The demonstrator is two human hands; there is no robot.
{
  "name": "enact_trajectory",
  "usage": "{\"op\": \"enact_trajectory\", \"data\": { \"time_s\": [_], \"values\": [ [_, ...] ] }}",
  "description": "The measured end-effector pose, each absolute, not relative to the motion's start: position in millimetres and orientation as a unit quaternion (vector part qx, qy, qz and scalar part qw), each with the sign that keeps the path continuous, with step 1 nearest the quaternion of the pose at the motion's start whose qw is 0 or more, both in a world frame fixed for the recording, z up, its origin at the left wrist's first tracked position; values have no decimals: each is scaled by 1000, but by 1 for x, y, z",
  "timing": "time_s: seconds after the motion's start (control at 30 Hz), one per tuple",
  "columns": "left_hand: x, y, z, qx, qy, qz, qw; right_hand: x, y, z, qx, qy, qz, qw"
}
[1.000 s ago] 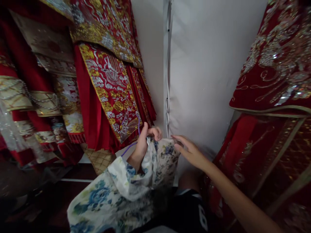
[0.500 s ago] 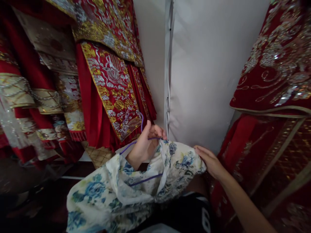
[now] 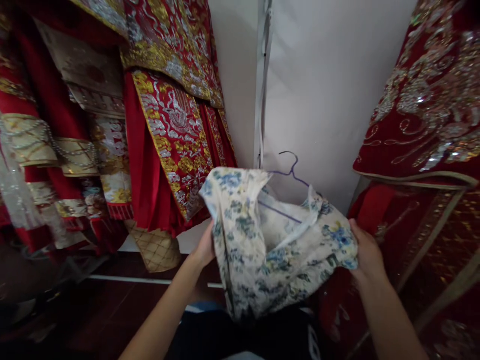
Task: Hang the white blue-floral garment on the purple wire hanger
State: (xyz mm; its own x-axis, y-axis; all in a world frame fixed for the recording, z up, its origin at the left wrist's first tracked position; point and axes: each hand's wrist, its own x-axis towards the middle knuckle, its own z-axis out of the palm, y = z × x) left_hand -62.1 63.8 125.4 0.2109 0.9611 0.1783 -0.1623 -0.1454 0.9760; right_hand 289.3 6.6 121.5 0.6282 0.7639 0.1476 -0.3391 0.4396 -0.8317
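A white V-necked floral top (image 3: 243, 220) with blue roses and green leaves hangs on a thin purple hanger (image 3: 293, 170) in front of me. The hanger's hook points up, and its lower bar shows inside the neck opening. My left hand (image 3: 207, 245) grips the top's left side, its fingers mostly hidden behind the cloth. At the opposite side, my right hand (image 3: 367, 250) is closed on the sleeve edge. The top's lower part bunches above my dark clothing.
Red costumes with gold and silver embroidery (image 3: 176, 130) hang at the left. More beaded red garments (image 3: 423, 125) hang close by my right arm. Behind the hanger are a white wall (image 3: 318, 90) and an upright white pole (image 3: 261, 100). A low white rail (image 3: 131, 280) runs above the dark floor.
My left hand has come out of the neck opening and moved to the top's left side. The hanger now sits across both shoulders, hook upward. The top has shifted right and is spread out.
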Motion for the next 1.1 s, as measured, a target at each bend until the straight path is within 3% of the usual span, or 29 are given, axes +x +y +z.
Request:
{"op": "enact_trajectory", "data": {
  "time_s": [0.1, 0.27, 0.43, 0.67, 0.7, 0.77, 0.87, 0.97, 1.1],
  "values": [
    [-71, 60, 95, 517, 349, 500, 600, 282, 31, 138, -383, -264, 358, 810],
    [-63, 41, 58, 450, 411, 565, 556, 242, 57, 167, -361, -298, 398, 789],
    [-53, 10, 35, 365, 423, 587, 586, 238, 50, 159, -388, -349, 407, 750],
    [-26, -37, 9, 334, 416, 557, 637, 219, 5, 69, -493, -259, -52, 829],
    [-21, -41, 7, 335, 418, 557, 635, 210, 1, 56, -510, -262, -51, 818],
    [-13, -46, 7, 338, 429, 566, 617, 193, -4, 40, -544, -359, 78, 754],
    [-10, -45, 6, 363, 442, 577, 583, 171, -5, 41, -528, -538, 275, 597],
    [-14, -42, 4, 404, 444, 569, 563, 160, -6, 54, -519, -610, 310, 512],
    [-17, -44, 2, 449, 449, 550, 542, 163, -13, 63, -534, -619, 316, 481]
  ]
}}
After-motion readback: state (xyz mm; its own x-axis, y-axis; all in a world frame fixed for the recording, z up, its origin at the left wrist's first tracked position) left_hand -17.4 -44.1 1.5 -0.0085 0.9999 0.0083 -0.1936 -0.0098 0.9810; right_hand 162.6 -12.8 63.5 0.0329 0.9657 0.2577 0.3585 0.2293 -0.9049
